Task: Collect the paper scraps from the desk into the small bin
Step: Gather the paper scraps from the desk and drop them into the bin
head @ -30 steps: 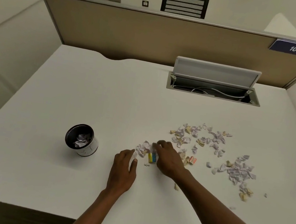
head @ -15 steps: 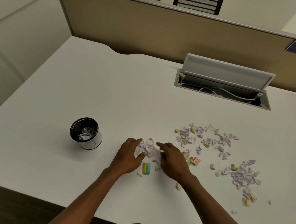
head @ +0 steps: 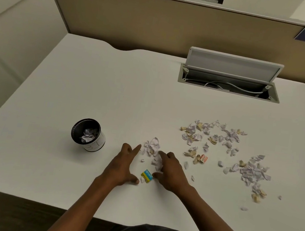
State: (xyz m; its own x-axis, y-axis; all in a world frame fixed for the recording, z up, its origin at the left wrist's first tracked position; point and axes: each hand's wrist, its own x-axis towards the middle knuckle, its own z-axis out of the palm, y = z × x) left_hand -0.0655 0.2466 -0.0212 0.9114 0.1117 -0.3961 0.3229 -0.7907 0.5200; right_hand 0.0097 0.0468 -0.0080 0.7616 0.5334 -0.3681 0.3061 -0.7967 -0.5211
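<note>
A small black-and-white bin (head: 89,134) stands on the white desk (head: 92,86), with crumpled scraps inside. A little heap of pale purple scraps (head: 152,149) lies between my two hands. My left hand (head: 123,162) rests flat on the desk left of the heap, fingers spread, holding nothing. My right hand (head: 172,170) lies on the heap's right side, fingers apart and touching the scraps. A blue-and-yellow scrap (head: 146,175) sits between my thumbs. More purple and tan scraps (head: 212,135) spread to the right, with another cluster (head: 252,170) further right.
An open cable hatch (head: 229,83) with a raised lid sits at the back right of the desk. A tan partition (head: 161,21) closes off the back edge. A small red-and-white scrap (head: 204,158) lies among the tan pieces. The desk's front edge is near my body.
My left hand has come up beside the heap and spread flat. My right hand has pulled scraps toward the left hand. The blue-and-yellow scrap now lies uncovered between the hands.
</note>
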